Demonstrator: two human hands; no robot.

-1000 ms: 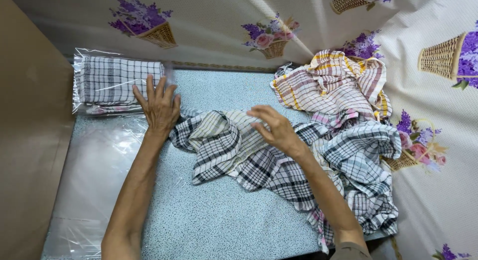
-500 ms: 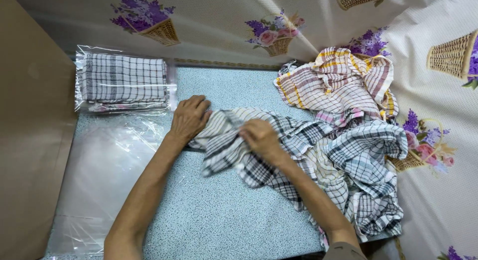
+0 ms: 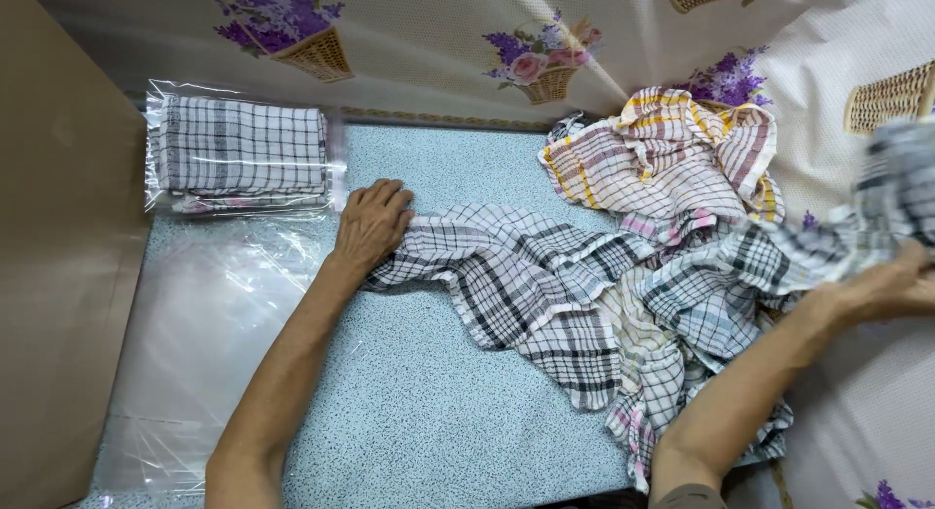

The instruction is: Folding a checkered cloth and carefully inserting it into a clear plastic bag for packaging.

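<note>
The left hand (image 3: 373,226) pins one end of a grey-and-white checked cotton cloth (image 3: 516,285) flat on the speckled blue tabletop (image 3: 429,412), fingers spread. The right hand (image 3: 877,290), fingers closed, pulls its far end taut. Spreading step; smoothing the bunched middle seems called for.

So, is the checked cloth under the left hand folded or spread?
Spread, but rumpled: the grey checked cloth lies stretched across the table, its corner pinned by the left hand.

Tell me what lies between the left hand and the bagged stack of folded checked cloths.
In the head view, only a narrow strip of bare speckled table separates the left hand from the bagged cloths, whose clear plastic edge nearly reaches the hand.
</note>
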